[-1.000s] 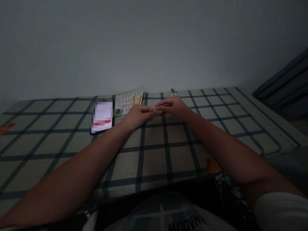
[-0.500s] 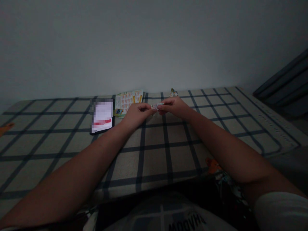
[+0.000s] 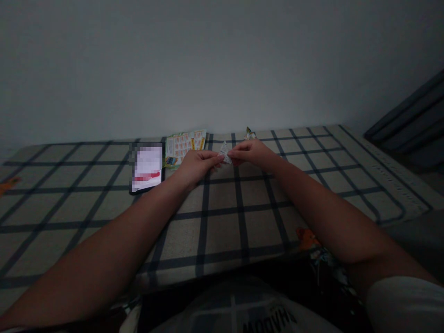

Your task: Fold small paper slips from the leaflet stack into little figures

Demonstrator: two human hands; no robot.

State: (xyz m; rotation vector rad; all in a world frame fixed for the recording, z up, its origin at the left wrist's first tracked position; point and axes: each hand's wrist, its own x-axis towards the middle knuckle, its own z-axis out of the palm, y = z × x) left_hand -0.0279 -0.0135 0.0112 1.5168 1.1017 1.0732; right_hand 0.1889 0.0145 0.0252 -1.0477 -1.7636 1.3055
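A small piece of printed paper point(image 3: 225, 151), folded to a pointed shape, is held up between my two hands over the checked cloth. My left hand point(image 3: 200, 161) pinches its left side between thumb and fingers. From the other side, my right hand point(image 3: 250, 152) grips the right edge with its fingertips. Fine dark print covers the paper's pale face; the fingers hide part of its lower edges.
Printed sheets point(image 3: 183, 144) lie in a stack behind my left hand, beside a tablet or phone point(image 3: 148, 166) with a lit, blurred screen. A small folded paper piece point(image 3: 249, 133) stands behind my right hand. The checked cloth point(image 3: 222, 231) reaches the wall.
The paper in my hands has been turned or opened: a flat narrow strip before, it now shows a pointed shape rising between the fingers. Both hands stay nearly in place.
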